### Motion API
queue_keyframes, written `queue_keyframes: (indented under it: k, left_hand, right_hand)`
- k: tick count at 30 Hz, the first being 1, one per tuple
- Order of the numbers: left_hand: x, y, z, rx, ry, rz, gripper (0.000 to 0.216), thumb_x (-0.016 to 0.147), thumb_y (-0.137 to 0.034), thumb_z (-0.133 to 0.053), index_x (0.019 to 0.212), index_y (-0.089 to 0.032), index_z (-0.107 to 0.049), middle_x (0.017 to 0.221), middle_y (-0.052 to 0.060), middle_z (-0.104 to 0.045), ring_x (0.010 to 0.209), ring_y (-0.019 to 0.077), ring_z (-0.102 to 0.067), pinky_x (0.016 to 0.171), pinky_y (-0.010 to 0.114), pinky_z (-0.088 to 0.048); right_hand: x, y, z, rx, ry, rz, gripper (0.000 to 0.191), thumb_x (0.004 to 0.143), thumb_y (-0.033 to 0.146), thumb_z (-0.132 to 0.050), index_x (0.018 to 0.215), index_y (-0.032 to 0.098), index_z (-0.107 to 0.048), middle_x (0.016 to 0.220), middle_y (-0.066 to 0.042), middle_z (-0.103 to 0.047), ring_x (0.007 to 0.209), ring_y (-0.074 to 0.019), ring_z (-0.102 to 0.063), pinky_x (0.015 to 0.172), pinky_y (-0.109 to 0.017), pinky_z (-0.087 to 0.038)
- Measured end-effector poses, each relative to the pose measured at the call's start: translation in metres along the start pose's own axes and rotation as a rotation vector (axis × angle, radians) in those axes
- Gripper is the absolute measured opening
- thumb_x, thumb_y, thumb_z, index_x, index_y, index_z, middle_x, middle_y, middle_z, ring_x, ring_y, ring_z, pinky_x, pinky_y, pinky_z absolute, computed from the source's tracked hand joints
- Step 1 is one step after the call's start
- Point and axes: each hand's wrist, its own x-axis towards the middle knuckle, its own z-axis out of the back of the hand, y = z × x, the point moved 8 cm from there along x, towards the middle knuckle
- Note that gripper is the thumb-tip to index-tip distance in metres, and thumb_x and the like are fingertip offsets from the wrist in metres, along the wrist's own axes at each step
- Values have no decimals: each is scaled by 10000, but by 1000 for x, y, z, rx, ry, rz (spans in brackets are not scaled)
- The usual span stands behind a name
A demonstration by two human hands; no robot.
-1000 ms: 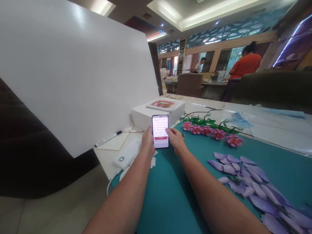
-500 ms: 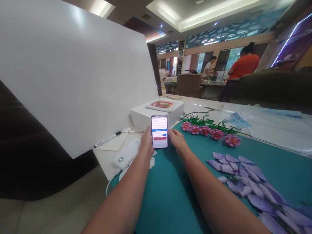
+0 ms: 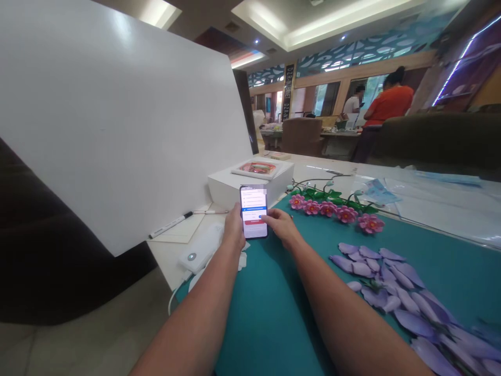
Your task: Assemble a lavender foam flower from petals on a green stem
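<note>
A smartphone [image 3: 253, 211] with a lit screen stands upright over the teal mat [image 3: 282, 308]. My left hand [image 3: 234, 228] grips its left edge. My right hand [image 3: 282, 226] rests at the phone's lower right, thumb reaching onto the screen near the bottom, fingers curled. To the right lies a stem of pink artificial flowers [image 3: 336, 211] with green leaves. Nearer me is a heap of loose purple petals [image 3: 395, 292].
A large white board [image 3: 117, 125] leans at the left. Below it lie a black-tipped marker [image 3: 169, 225] and a white power bank [image 3: 201, 249] with a cable. A white box [image 3: 250, 183] carrying a picture stands behind the phone. People stand at desks far back.
My right thumb has moved down to the lower part of the screen, and the screen's content has changed. The view has shifted slightly; a person in the background walked right.
</note>
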Motion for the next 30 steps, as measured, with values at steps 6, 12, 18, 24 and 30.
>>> queue_keyframes:
  k: [6,12,18,24,30]
  left_hand:
    - [-3,-2,-4,11,8,20,240,879,-326,-506,895,-126,-637,711,62,-714,655,207,-703,690,344,-569]
    - [-9,-5,-4,39,-2,23,202,847,-310,-541,843,-129,-630,715,64,-713,670,207,-702,688,339,-569]
    - [-10,-4,-4,52,-5,28,204,840,-321,-550,841,-130,-624,705,68,-708,683,224,-706,690,364,-569]
    - [-5,1,-2,54,10,24,227,828,-362,-572,849,-142,-624,723,69,-711,732,229,-710,710,357,-566]
    - [-2,3,-3,20,36,11,217,821,-355,-574,831,-142,-615,719,63,-707,742,226,-709,717,354,-565]
  right_hand:
    - [-2,1,6,-19,-70,17,254,648,414,-641,755,183,-643,757,-20,-697,705,-169,-606,657,-286,-449]
    - [-1,-1,6,-38,-111,60,354,723,529,-556,708,181,-623,716,-33,-679,661,-169,-580,607,-278,-439]
    - [0,-3,6,-57,-123,96,413,746,578,-499,717,184,-621,720,-42,-685,663,-179,-593,591,-275,-435]
    - [3,-5,5,-153,-132,146,432,783,572,-438,713,180,-605,719,-36,-673,660,-172,-579,596,-267,-427]
    - [-1,8,11,-357,-220,240,357,823,480,-427,713,194,-611,716,-18,-634,708,-181,-543,649,-277,-386]
